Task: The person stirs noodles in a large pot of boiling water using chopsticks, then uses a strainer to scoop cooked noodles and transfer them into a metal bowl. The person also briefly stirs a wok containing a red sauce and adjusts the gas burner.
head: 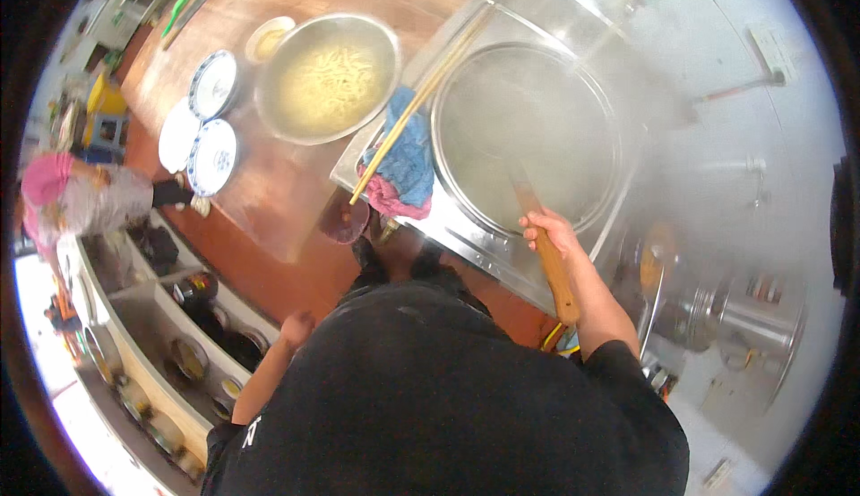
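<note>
My right hand [549, 230] is shut around the wooden handle of a long paddle [557, 281], whose far end dips into a big round steel pot [615, 153]. Steam hides most of what the pot holds. My left hand [297, 329] hangs low beside my body; how its fingers lie is unclear. Left of the pot, long wooden chopsticks [396, 132] rest across a blue cloth [411, 160], with a pink cloth [386, 197] partly under it. A wide metal basin [265, 99] with pale noodles [332, 78] in cloudy liquid stands on the table.
White bowls with blue patterns [213, 156] and a small dish [269, 37] stand on the wooden table [262, 207]. A co-worker in a pink hat [107, 193] is at the left. Shelves with containers [151, 321] curve behind my left arm. A pink bucket [346, 222] sits below the table edge.
</note>
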A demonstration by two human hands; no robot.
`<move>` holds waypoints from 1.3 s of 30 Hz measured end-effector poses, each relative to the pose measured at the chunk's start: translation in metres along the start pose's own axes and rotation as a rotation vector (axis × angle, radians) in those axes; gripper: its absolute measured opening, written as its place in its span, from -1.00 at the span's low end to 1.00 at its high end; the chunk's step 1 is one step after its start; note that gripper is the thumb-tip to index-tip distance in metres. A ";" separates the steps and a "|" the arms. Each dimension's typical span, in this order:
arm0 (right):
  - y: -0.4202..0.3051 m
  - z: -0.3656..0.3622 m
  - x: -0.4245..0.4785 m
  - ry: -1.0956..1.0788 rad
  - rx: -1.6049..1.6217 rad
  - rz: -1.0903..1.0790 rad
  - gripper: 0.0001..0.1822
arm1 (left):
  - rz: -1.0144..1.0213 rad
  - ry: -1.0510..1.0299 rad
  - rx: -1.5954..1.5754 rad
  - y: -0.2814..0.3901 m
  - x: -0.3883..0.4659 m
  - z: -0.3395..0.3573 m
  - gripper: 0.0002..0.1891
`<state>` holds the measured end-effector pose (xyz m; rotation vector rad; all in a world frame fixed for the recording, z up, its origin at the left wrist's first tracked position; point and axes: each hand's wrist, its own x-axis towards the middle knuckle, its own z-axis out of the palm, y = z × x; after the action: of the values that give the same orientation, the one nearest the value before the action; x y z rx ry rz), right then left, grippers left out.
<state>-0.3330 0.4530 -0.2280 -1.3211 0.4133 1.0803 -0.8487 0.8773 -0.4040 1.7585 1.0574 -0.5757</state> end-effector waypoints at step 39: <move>0.047 0.128 -0.084 -0.450 1.185 -0.142 -0.76 | 0.120 -0.130 0.112 0.134 0.074 -0.136 -0.78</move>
<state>-0.4525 0.5305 -0.1550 -0.0504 0.4852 0.7428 -0.7071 1.0086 -0.3370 1.8415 0.8384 -0.6757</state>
